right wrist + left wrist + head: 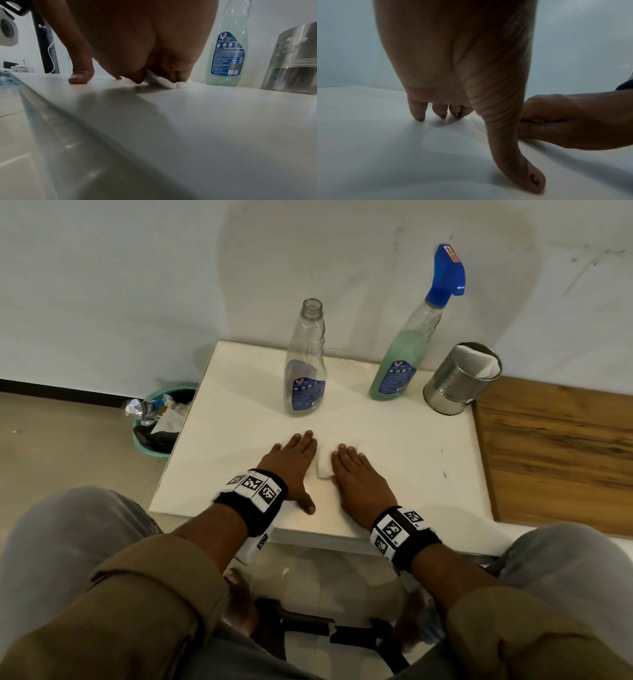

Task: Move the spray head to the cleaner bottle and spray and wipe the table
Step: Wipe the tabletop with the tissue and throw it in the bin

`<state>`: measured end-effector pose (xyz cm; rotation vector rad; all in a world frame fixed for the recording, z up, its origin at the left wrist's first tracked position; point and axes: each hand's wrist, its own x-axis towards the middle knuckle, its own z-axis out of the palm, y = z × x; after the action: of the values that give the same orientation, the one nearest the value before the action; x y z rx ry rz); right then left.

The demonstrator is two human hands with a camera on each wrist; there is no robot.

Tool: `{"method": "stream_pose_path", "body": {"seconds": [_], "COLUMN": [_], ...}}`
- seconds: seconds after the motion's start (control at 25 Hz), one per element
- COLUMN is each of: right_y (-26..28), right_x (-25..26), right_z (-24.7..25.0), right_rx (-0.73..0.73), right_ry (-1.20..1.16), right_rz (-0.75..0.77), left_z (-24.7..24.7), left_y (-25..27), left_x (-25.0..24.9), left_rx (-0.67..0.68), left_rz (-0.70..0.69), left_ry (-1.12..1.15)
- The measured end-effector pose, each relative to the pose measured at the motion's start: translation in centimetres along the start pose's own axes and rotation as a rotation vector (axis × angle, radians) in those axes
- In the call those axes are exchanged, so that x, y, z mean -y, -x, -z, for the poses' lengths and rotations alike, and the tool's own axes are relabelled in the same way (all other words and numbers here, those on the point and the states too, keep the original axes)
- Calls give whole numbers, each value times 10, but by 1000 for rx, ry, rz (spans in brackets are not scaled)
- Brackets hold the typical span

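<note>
The cleaner bottle holds green liquid and carries the blue spray head; it stands at the back right of the white table. An uncapped clear bottle stands to its left. Both hands lie palm down near the table's front. My left hand rests flat with spread fingers, its thumb on the surface. My right hand presses a folded white tissue onto the table with straight fingers. The tissue shows under those fingers in the right wrist view, in front of the cleaner bottle.
A steel can with tissue inside stands at the table's back right corner. A wooden board lies to the right of the table. A green bin full of rubbish sits on the floor at the left. The wall is close behind.
</note>
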<state>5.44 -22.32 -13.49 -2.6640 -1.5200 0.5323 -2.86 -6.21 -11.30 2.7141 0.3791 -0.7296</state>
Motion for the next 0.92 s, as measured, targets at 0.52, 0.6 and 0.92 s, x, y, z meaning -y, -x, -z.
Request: {"method": "stream_pose_path", "body": {"seconds": [0.52,0.6,0.92], "right_y": [38,39,-4], "right_x": [-9,-35,-69], "right_z": [-5,2,8], "right_rx": [114,79,-54], "right_ry": [76,16,-174], "right_rz": [366,188,-408], "left_z": [6,5,5], "left_y": [2,2,2], "left_x": [6,6,6], "left_rx": [91,89,83], "left_rz": [-26,-26,-20], "left_ry": [-45,-45,-14]}}
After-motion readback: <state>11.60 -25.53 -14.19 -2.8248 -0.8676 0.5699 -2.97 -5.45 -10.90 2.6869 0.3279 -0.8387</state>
